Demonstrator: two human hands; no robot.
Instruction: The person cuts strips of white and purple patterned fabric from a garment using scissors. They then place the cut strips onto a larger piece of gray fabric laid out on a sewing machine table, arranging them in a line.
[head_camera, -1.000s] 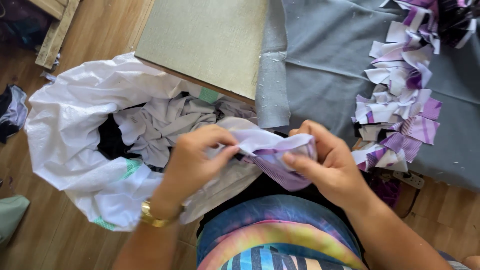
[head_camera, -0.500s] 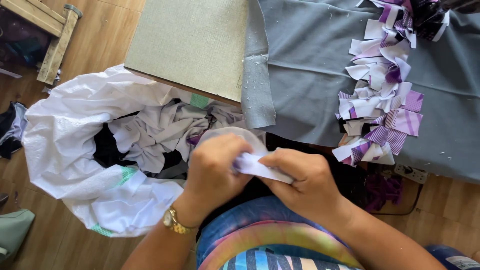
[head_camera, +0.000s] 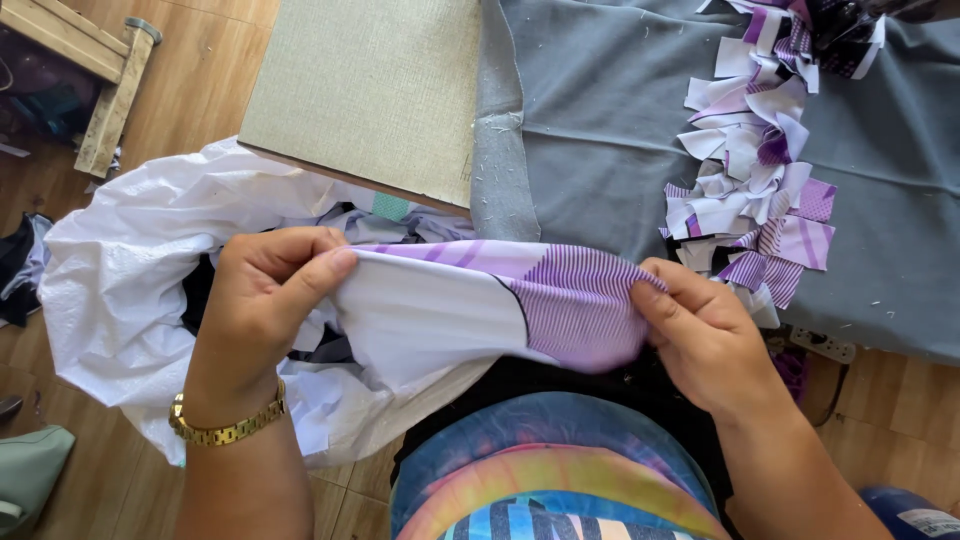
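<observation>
Fabric stretches between the two hands — a white and purple-striped scrap (head_camera: 490, 305) pulled out flat above the person's lap. The left hand (head_camera: 262, 300) pinches its white end, thumb on top and fingers curled under, a gold bracelet (head_camera: 228, 424) at the wrist. The right hand (head_camera: 700, 335) pinches the purple striped end the same way, fingertips pressed tight on the cloth. Under the left hand sits an open white sack (head_camera: 130, 290) on the wooden floor (head_camera: 190, 90), with grey and dark fabric pieces (head_camera: 370, 225) showing inside it. Beyond the hands a grey cloth (head_camera: 600, 120) covers the table, and a beige board (head_camera: 370, 90) lies at its left edge, overhanging the sack. Near the right edge of the grey cloth a heap of cut purple and white scraps (head_camera: 750, 190) runs from the far edge toward the near one — well apart from the left hand, near the right one.
</observation>
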